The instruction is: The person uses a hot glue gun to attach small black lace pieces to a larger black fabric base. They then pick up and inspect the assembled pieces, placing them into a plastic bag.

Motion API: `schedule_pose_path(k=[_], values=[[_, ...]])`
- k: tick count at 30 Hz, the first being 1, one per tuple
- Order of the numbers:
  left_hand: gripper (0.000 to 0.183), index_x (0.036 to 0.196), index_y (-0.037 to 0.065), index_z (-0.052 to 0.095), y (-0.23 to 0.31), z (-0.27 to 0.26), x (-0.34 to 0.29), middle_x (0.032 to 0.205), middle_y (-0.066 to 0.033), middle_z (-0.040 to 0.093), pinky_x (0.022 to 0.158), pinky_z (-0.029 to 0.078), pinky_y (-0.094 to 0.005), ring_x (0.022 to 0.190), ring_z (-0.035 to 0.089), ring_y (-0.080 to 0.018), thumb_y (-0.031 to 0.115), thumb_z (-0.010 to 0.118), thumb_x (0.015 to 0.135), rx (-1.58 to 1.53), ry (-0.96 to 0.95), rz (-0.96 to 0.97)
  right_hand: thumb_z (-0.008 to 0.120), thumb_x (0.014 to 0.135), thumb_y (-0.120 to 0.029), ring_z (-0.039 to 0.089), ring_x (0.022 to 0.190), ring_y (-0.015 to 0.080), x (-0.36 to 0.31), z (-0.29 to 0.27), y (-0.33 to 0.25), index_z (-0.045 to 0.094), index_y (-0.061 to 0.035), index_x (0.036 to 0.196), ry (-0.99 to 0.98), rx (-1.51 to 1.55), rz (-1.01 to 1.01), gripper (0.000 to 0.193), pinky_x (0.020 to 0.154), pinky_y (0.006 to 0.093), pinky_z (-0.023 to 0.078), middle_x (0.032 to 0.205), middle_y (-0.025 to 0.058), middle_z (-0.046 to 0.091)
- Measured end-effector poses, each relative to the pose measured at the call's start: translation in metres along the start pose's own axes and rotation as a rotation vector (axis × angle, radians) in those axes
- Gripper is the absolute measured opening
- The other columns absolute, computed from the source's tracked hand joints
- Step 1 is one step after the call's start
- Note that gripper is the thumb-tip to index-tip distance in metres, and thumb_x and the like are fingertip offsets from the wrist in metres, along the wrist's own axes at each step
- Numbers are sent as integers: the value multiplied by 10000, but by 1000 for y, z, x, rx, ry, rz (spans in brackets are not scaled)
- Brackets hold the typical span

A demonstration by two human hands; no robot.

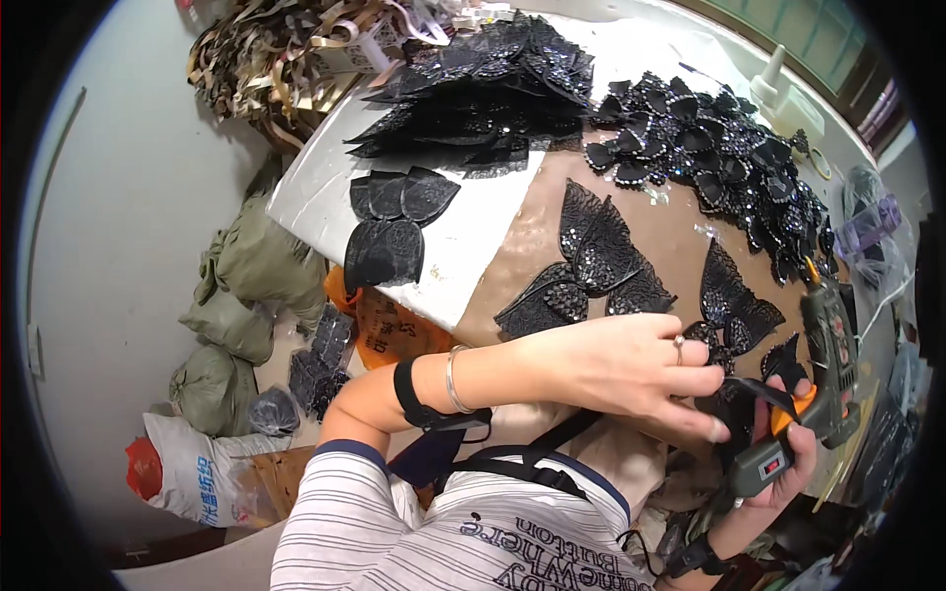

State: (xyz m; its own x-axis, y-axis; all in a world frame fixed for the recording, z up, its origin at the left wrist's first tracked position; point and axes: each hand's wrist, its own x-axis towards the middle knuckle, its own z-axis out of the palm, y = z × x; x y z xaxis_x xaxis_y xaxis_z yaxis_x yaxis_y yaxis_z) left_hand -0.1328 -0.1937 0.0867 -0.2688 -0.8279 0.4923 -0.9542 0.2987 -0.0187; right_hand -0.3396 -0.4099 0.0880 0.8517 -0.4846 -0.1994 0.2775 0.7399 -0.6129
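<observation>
My right hand (798, 458) is wrapped round the handle of a dark green glue gun (833, 345) with an orange trigger. The gun's nozzle points away, toward the far side of the table. My left hand (660, 379), a ring on one finger, reaches across from the left. Its curled fingers and thumb close on a black fabric piece (732, 412) beside the gun; their exact grip is partly hidden. Just beyond the hands lie a black lace and sequin appliqué (598, 241) and a second, similar appliqué (734, 300).
Layered black lace pieces (483, 94) are stacked at the far side, beside a heap of beaded black pieces (700, 138). Several plain black petals (384, 251) lie on the table's white left part (463, 236). A white squeeze bottle (769, 79) stands far right. Green sacks (261, 251) crowd the left.
</observation>
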Motion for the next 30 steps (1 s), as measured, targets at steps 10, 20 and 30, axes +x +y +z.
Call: schedule_pose_path(k=[10, 20, 30], values=[[227, 977, 131, 551, 10, 23, 11, 1139, -28, 625, 1069, 280, -542, 1260, 518, -238, 236, 642, 798, -529, 98, -367, 561, 741, 15, 336, 1356, 446, 27, 41, 15, 467, -16, 1122, -166, -128, 83, 394, 1025, 557, 445, 1431, 300, 327], [285, 1027, -43, 412, 12, 2, 8, 844, -211, 621, 696, 490, -394, 794, 651, -362, 137, 608, 927, -815, 328, -1100, 649, 644, -81, 504, 1179, 374, -28, 39, -20, 456, -7, 1091, -91, -632, -113, 493, 977, 465, 510, 1068, 191, 527], [332, 1053, -74, 378, 11, 13, 3, 943, -276, 549, 794, 463, -453, 903, 582, -438, 56, 604, 847, -783, 332, -1158, 694, 660, -9, 585, 1030, 347, -42, 62, 4, 521, 16, 1094, -98, -747, 102, 468, 963, 554, 433, 1018, 183, 583]])
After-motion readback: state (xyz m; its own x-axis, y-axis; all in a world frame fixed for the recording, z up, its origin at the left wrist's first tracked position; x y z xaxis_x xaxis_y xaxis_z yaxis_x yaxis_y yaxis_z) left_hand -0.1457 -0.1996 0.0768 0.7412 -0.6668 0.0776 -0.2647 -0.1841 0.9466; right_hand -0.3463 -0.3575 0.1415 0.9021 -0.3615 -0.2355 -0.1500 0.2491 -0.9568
